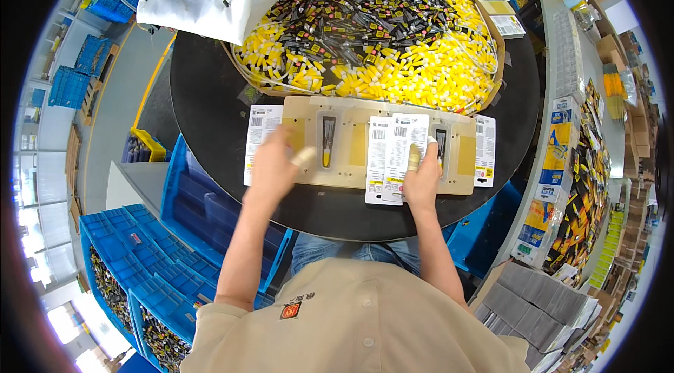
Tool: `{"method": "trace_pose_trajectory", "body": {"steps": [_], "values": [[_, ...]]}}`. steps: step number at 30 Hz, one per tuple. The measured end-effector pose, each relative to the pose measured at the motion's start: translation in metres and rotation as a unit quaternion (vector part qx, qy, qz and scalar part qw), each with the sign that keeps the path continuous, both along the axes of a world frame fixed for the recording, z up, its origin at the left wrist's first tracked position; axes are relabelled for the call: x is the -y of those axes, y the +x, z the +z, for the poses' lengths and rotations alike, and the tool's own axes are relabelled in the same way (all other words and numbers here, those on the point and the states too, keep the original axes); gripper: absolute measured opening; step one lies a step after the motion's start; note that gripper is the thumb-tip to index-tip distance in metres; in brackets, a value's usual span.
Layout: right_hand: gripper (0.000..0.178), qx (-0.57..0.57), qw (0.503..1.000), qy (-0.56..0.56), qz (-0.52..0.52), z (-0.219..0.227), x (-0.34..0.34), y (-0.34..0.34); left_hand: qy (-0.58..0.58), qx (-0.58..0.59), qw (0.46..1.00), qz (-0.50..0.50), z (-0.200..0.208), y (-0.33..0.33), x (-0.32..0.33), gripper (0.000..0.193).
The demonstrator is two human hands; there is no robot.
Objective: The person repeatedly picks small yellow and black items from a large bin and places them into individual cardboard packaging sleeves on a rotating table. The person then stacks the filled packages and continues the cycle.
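Note:
A long beige fixture plate (pixel 309 171) lies across the near part of the round table. Its left recess holds a small black tube with a yellow cap (pixel 326 141); another dark tube (pixel 441 140) shows in the right recess. My right hand (pixel 421 180), thumb covered by a finger cot, grips white printed cards (pixel 380 155) that overlap over the plate's middle. My left hand (pixel 272 169), also with a covered fingertip, is motion-blurred over the plate's left end, beside a white printed card (pixel 257 123). A further white card (pixel 485 152) lies at the right end.
Beyond the plate, a large heap of black tubes (pixel 351 8) and yellow-and-white caps (pixel 414 78) sits inside a low rim. Stacked cards (pixel 507 24) line its right edge. Blue crates (pixel 168 282) stand lower left; grey card stacks (pixel 526 303) stand lower right.

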State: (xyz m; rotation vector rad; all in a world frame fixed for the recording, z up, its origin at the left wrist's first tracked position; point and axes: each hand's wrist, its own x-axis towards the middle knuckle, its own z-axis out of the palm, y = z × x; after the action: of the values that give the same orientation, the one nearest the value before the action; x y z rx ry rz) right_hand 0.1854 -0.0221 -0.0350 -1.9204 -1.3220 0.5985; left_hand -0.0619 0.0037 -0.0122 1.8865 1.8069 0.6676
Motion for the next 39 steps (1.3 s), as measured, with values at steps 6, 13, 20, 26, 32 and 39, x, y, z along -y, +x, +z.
{"method": "trace_pose_trajectory", "body": {"steps": [6,13,20,26,32,39], "values": [[0.043,-0.006,0.988,0.153,0.034,-0.007,0.003,0.040,-0.155,-0.274,0.948,0.051,-0.005,-0.064,-0.024,0.045],[0.058,0.351,0.933,-0.055,0.050,-0.024,0.022,0.051,-0.122,-0.213,0.969,0.015,0.055,-0.053,-0.029,0.017],[0.047,0.361,0.931,0.052,0.004,-0.047,-0.016,0.129,-0.197,0.040,0.979,0.037,0.031,0.010,-0.003,0.042],[0.066,0.165,0.873,-0.206,-0.410,-0.085,-0.061,0.302,-0.069,-0.234,0.952,-0.183,-0.003,0.038,0.004,0.068],[0.073,0.150,0.898,-0.160,-0.381,-0.117,-0.031,0.340,-0.141,-0.302,0.921,-0.201,0.009,0.042,-0.024,0.066],[0.059,0.039,0.927,0.017,-0.374,-0.159,0.064,0.234,-0.064,-0.164,0.959,-0.223,0.013,0.035,-0.022,0.065]]}}
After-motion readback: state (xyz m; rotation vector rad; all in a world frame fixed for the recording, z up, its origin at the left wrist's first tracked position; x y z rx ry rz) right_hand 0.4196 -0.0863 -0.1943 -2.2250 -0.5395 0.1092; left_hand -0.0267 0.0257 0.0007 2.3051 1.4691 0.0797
